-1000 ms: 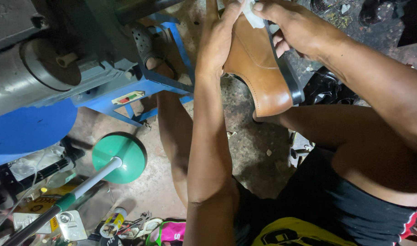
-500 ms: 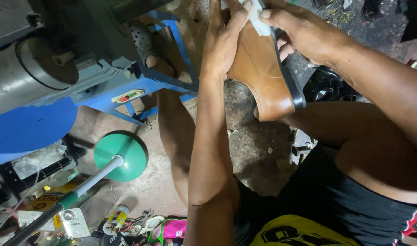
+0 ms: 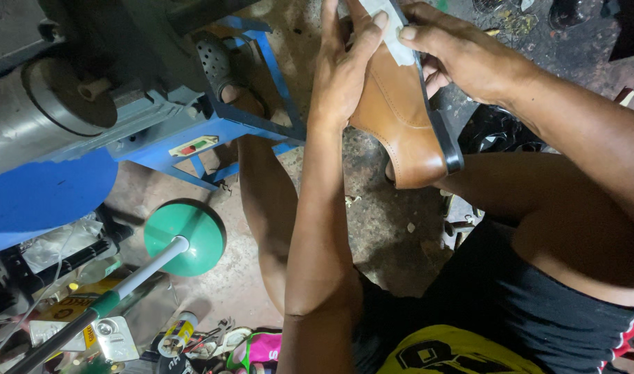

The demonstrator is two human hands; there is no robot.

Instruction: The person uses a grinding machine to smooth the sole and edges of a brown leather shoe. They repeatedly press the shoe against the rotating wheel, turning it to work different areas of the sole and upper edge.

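Head view: a tan leather shoe (image 3: 400, 118) with a black sole is held up in the upper middle of the frame. The left hand (image 3: 345, 66) wraps its upper, fingers pressed together along the leather. The right hand (image 3: 462, 52) grips the sole side, fingers pressing a white cloth (image 3: 390, 28) onto it. A green round stand base (image 3: 185, 239) sits lower left, beneath a blue machine frame (image 3: 220, 128).

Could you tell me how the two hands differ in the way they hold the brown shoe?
The left hand lies along the brown shoe's leather upper, fingers stretched toward the top of the picture; the right hand comes over from the black sole edge. The left hand touches only leather, while the right hand's thumb presses a pale cloth or paper against the shoe. Both hands grip the same shoe, held up above the dirty floor.
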